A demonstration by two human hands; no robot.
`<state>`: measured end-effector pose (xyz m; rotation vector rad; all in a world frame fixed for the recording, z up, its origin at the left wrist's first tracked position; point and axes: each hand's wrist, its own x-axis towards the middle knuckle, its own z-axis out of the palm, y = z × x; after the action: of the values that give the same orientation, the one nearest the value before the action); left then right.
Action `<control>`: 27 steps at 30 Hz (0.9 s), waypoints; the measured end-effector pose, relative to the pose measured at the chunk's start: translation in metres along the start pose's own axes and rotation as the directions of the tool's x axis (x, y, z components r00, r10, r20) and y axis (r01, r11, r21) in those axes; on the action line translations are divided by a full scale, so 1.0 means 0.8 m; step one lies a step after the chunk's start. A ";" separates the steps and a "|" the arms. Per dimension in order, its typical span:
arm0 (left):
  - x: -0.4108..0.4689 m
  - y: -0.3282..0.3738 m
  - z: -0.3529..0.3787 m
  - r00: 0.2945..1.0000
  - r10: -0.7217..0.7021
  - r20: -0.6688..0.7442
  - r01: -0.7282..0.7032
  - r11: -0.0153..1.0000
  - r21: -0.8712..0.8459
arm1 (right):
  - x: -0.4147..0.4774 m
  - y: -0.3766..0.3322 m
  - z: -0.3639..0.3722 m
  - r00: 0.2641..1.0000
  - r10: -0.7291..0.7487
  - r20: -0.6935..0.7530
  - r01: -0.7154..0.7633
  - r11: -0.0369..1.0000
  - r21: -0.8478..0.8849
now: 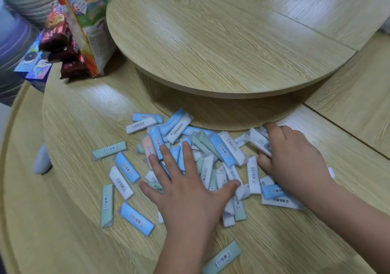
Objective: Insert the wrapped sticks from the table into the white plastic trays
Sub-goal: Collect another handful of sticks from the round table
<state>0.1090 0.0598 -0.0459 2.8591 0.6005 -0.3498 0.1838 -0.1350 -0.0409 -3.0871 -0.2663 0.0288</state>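
Head view: no white plastic trays show, so seemingly nothing is inserted yet. The wrapped sticks (223, 150) lie heaped just before the raised turntable (221, 41). The left hand (185, 191) presses flat, fingers spread, on them; the right hand (293, 159), by the turntable's rim, curls round several.

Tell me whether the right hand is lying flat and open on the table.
No, the right hand curls its fingers round white wrapped sticks at the right edge of the pile.

Blue, white, green and one orange wrapped sticks (222, 150), each barcode-labelled, lie scattered and overlapping on the wooden table (84, 242).
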 end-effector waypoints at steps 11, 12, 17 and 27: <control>0.004 0.005 0.000 0.992 -0.061 -0.106 0.055 0.996 -0.065 | -0.010 -0.008 0.004 0.992 0.040 -0.121 -0.034 0.998 0.056; 0.005 0.002 0.000 0.991 -0.089 -0.097 0.083 0.994 -0.068 | -0.011 -0.009 0.005 0.991 0.033 -0.132 -0.025 0.998 0.059; 0.011 0.003 -0.003 0.984 -0.159 -0.087 0.155 0.987 -0.046 | -0.010 -0.009 0.009 0.989 0.012 -0.148 -0.005 0.999 0.048; 0.027 0.010 -0.009 0.943 -0.198 -0.267 0.152 0.971 -0.182 | -0.010 -0.010 0.011 0.989 0.012 -0.150 -0.003 0.998 0.062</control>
<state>0.1334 0.0622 -0.0434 2.7253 0.8955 0.0855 0.1746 -0.1283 -0.0489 -3.0088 -0.2420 -0.1915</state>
